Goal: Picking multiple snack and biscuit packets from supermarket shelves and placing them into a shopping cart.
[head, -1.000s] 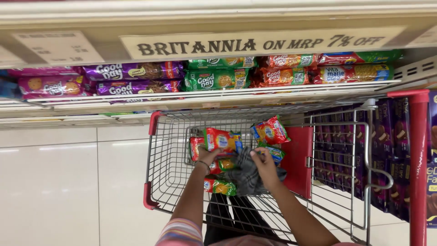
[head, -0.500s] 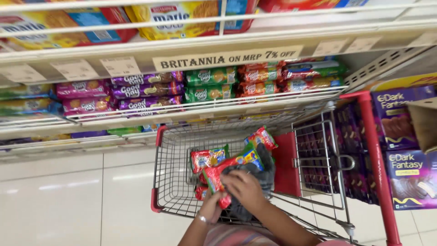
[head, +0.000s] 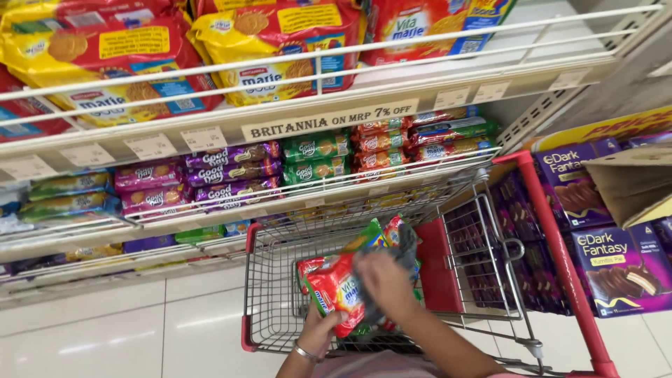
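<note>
A red-framed wire shopping trolley (head: 266, 294) stands in front of me, with several biscuit packets lying in its basket. My left hand (head: 318, 331) grips the lower edge of a red biscuit packet (head: 336, 287) held upright over the basket. My right hand (head: 381, 280) is blurred and closes on a grey cloth-like bag (head: 406, 252) just right of that packet. A green and red packet (head: 378, 234) pokes up behind my right hand.
Wire shelves (head: 315, 112) hold yellow and red biscuit packs (head: 273, 49) on top, purple packs (head: 224, 175), green packs (head: 315, 157) and orange packs (head: 381, 140) below. Purple boxes (head: 616, 259) fill a red rack (head: 553, 238) at right. A cardboard flap (head: 630, 182) juts in. White tiled floor (head: 126, 329) lies to the left.
The view has tilted up and closer to the shelves. My hands have risen from inside the basket, the left now holding up the red packet, the right on the grey bag.
</note>
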